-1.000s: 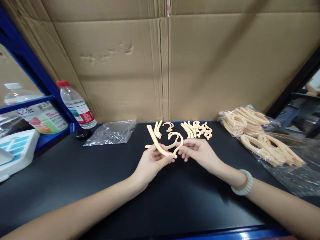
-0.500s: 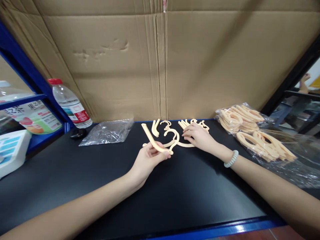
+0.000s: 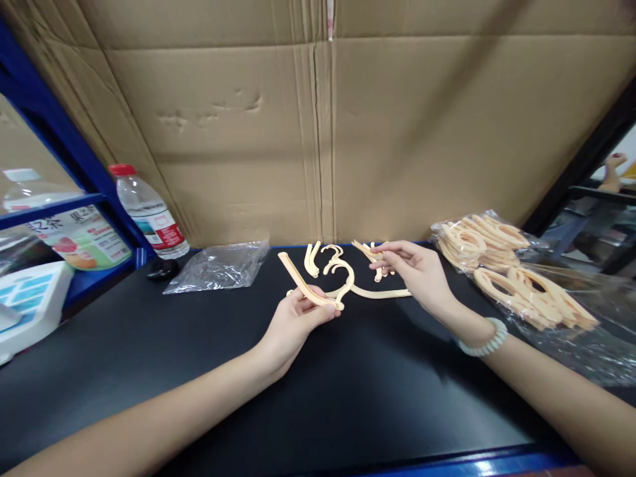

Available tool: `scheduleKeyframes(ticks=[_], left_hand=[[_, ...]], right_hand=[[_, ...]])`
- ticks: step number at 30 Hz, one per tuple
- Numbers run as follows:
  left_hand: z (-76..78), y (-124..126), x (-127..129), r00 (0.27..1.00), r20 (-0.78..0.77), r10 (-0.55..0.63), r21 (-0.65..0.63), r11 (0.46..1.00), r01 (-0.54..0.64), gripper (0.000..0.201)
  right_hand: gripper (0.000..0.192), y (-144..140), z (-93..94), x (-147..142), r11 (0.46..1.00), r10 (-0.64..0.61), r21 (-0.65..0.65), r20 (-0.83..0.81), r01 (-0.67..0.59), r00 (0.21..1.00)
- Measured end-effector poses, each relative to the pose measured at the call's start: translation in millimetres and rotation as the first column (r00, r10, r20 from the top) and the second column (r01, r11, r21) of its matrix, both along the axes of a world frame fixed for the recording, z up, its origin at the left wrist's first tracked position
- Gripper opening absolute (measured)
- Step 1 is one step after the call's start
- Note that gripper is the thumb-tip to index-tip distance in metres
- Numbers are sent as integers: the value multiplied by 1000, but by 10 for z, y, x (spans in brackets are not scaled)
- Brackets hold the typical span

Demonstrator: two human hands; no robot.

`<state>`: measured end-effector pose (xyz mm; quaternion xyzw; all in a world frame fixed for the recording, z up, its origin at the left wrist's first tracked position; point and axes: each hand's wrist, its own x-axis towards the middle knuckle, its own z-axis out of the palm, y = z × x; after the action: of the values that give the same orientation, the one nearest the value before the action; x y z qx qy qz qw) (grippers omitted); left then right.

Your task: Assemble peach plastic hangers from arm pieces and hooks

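My left hand [image 3: 298, 324] is closed on a cream plastic hanger arm [image 3: 294, 273], pinching its lower end, where a curved hook [image 3: 350, 277] joins it. My right hand [image 3: 420, 275] pinches another slim cream hanger arm [image 3: 366, 251] between thumb and fingers, above the far part of the table. Behind the hands lies a hanger [image 3: 380, 293] with its arms spread, partly hidden by the left hand's piece. A few loose hanger arms [image 3: 311, 260] and some hooks [image 3: 334, 252] rest near the cardboard. More cream pieces [image 3: 378, 273] lie partly behind my right fingers.
Bagged cream hanger parts [image 3: 534, 295] sit on the right of the black table [image 3: 308, 411]. On the left are a flat clear plastic bag [image 3: 218, 266], a red-capped water bottle [image 3: 152, 215], a dark mouse-like object [image 3: 162, 269] and a blue shelf frame [image 3: 54, 142]. Cardboard [image 3: 238, 146] stands behind.
My right hand has come up from the pile of pieces and moved a little right, now holding a hanger arm. My left hand keeps its piece almost in place. The view has tilted slightly.
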<state>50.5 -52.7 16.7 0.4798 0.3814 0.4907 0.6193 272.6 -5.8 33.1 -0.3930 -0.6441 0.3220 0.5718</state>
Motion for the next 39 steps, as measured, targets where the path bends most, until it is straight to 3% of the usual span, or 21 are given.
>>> scheduleKeyframes(ticks=[6, 12, 19, 22, 27, 34, 39], left_hand=[[20, -2, 17, 999, 44, 9, -2, 1000, -9, 31], [-41, 17, 0, 1000, 8, -23, 34, 999, 23, 28], [-26, 15, 0, 994, -101, -51, 47, 997, 56, 24], [-22, 18, -8, 992, -113, -59, 51, 997, 65, 22], [-39, 28, -27, 989, -126, -77, 57, 995, 84, 21], [-30, 43, -28, 980, -165, -108, 113, 985, 128, 15], [-34, 50, -33, 972, -202, -120, 176, 972, 157, 11]], right_hand=[[23, -269, -14, -170, 989, 12, -144, -173, -38, 985], [25, -325, -93, -280, 928, 23, -339, -364, -156, 931], [32, -335, -98, -270, 933, 3, -335, -365, -135, 931], [44, -360, -95, -279, 936, 4, -326, -367, -133, 930], [62, -397, -117, -316, 864, 109, -390, -474, -319, 874], [30, -411, -187, -356, 792, 266, -392, -468, -468, 843], [19, -401, -198, -365, 822, 328, -357, -340, -443, 881]])
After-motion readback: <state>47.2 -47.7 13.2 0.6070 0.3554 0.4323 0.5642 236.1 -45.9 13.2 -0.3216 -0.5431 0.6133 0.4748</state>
